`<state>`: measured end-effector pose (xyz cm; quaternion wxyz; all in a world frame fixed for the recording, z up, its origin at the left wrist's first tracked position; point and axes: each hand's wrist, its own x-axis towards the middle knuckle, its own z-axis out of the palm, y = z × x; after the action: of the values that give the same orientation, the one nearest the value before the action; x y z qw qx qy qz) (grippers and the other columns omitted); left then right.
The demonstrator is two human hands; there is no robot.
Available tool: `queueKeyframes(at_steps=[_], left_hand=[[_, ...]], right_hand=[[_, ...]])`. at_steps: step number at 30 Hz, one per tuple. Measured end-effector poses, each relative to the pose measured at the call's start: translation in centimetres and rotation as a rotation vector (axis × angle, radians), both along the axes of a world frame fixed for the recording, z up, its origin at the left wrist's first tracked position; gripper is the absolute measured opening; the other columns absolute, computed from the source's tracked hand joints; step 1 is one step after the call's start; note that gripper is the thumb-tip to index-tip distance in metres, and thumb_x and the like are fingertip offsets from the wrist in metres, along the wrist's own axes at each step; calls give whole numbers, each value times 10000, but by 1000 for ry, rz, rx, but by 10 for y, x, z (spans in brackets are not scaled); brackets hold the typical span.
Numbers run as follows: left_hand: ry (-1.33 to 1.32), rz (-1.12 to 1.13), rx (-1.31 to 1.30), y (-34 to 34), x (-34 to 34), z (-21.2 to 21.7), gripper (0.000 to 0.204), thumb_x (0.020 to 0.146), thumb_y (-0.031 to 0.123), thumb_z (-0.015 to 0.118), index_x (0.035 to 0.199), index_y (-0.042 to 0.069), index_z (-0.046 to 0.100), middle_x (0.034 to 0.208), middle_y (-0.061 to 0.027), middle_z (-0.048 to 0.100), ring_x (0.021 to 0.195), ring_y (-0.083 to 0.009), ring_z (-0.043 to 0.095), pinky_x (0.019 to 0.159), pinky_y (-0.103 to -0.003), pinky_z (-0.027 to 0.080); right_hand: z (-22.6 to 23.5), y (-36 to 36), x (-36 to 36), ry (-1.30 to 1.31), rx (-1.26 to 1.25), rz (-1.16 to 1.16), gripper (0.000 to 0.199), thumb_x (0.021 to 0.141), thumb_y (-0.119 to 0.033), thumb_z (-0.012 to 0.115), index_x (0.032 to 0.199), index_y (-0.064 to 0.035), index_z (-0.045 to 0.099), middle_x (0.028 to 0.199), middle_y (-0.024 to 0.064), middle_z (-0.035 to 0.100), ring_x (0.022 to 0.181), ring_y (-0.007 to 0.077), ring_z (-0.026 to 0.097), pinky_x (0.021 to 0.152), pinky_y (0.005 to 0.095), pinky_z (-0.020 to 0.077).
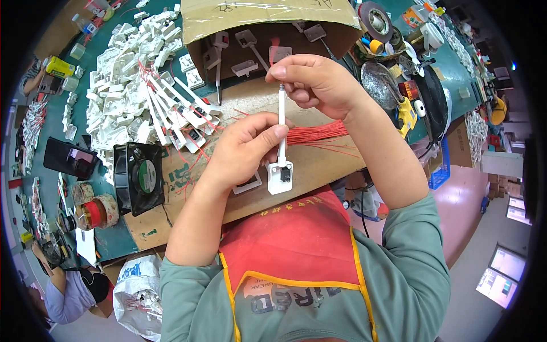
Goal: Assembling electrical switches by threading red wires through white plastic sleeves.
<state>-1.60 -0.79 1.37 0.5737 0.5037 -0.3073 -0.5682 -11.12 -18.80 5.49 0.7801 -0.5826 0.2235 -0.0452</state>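
My left hand (250, 145) is closed round a white plastic tube (282, 111). At the tube's lower end is a small open white housing (280, 178) with a black part inside. The tube stands nearly upright, its narrow grey ridged tip at the top. My right hand (319, 85) pinches thumb and forefinger together just above that tip. A faint red streak shows beyond those fingertips, and I cannot tell whether they hold it. Behind the tube, a bundle of red wires (319, 134) lies on the cardboard sheet (188, 196).
An open cardboard box (268, 20) with several white housings stands ahead. A heap of white housings (128, 74) and wired white tubes (171, 111) lies left. Nearer are a black fan (138, 178) and a tablet (70, 157). Tools, tape (375, 21) and yellow-handled pliers (406, 117) are right.
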Motion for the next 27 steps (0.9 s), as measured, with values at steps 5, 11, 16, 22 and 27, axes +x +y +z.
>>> queueKeyframes(at_steps=[5,11,16,22,27], left_hand=[[0,24,23,0,2,0,232,959,198,563,1086,15,627,781,16,594,625,-50,524,561,-194,431],[-5,-2,39,2,-1,4,233,950,216,588,1050,11,634,763,28,569,625,-42,510,554,-196,422],[5,-127,19,3,0,1,208,930,179,605,1050,10,631,791,-6,611,642,-65,546,569,-202,434],[93,-166,-7,4,1,5,206,937,173,607,1055,7,633,729,46,545,613,-32,504,525,-188,394],[64,-97,-44,3,5,-1,203,936,172,605,1059,12,634,751,28,578,615,-40,522,532,-187,410]], right_hand=[[-5,-4,-1,2,40,-20,174,899,-203,641,911,-31,616,731,6,580,495,41,451,426,185,309],[-21,-25,8,-30,-20,-174,165,905,-217,636,829,-81,584,711,-13,577,547,39,495,466,190,349],[-34,-59,28,210,-33,-355,153,918,-212,616,932,-60,627,791,10,624,572,51,494,474,193,373],[-32,-75,55,-106,56,-565,179,965,-140,501,1024,-33,632,904,98,657,765,172,613,662,283,501],[-45,-71,46,65,-108,-476,226,966,-160,484,1050,-38,654,948,109,668,889,222,634,779,324,509]])
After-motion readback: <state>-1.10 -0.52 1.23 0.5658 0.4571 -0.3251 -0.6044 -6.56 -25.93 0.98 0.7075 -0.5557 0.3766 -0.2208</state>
